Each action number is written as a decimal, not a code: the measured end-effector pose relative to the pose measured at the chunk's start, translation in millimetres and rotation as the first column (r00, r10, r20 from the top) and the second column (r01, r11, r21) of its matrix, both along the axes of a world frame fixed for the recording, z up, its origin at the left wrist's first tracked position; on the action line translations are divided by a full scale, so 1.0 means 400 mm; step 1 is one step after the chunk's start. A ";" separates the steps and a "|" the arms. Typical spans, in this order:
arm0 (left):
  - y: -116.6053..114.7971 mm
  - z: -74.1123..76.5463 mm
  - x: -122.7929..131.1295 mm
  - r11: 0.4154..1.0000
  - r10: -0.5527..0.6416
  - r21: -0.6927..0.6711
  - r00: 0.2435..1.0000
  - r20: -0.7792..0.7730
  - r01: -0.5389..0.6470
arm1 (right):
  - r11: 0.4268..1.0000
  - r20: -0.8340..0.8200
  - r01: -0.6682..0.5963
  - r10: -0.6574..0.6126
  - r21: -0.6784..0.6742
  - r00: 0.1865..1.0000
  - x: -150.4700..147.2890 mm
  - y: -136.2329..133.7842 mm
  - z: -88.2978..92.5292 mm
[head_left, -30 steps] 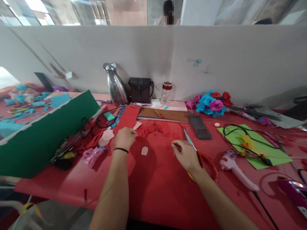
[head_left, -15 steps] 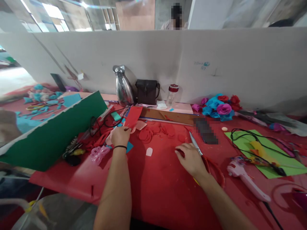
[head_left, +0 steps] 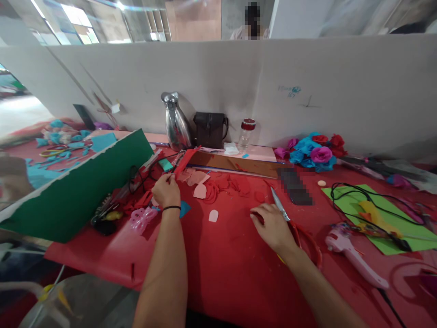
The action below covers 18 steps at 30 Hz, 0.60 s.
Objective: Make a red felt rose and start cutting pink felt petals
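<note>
My left hand (head_left: 166,190), with a dark band at its wrist, is closed in a pinch on a red strip (head_left: 186,163) that rises away from the fingertips on a slant. Pink petal-shaped pieces (head_left: 200,191) and red cut pieces (head_left: 235,184) lie just right of it. My right hand (head_left: 273,225) rests on the red table, fingers loosely curved and apart, nothing visible between them. Scissors (head_left: 280,205) lie against its far side, blades pointing away; part of their handles is hidden by the hand. Between the hands lies a single pale pink petal piece (head_left: 213,216).
A green board (head_left: 78,187) stands upright at left. Behind are a steel jug (head_left: 177,125), black bag (head_left: 210,130) and glass bottle (head_left: 246,136). At right are a phone (head_left: 295,187), paper flowers (head_left: 314,152) and a pink glue gun (head_left: 355,257) with its cord.
My left hand has shifted slightly left and up, turning the red strip so it looks narrower. A pink petal piece now shows beside it. My right hand keeps its place.
</note>
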<state>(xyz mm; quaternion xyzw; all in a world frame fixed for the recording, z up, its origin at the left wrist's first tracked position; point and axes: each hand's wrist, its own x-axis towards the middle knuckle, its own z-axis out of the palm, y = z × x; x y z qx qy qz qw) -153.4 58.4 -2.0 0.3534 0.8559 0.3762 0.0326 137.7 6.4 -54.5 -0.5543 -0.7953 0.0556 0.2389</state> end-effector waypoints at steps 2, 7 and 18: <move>0.006 -0.007 -0.001 0.997 -0.009 0.082 1.000 -0.010 0.009 | 1.000 -0.001 0.003 -0.003 -0.004 1.000 -0.001 -0.001 0.002; 0.024 -0.038 -0.002 0.988 -0.083 0.119 0.986 -0.143 0.100 | 1.000 0.014 0.006 -0.006 -0.021 1.000 -0.002 -0.001 0.002; 0.050 -0.043 -0.006 0.984 -0.161 -0.111 0.961 -0.225 0.139 | 1.000 -0.006 -0.006 0.005 -0.021 1.000 -0.003 -0.003 -0.002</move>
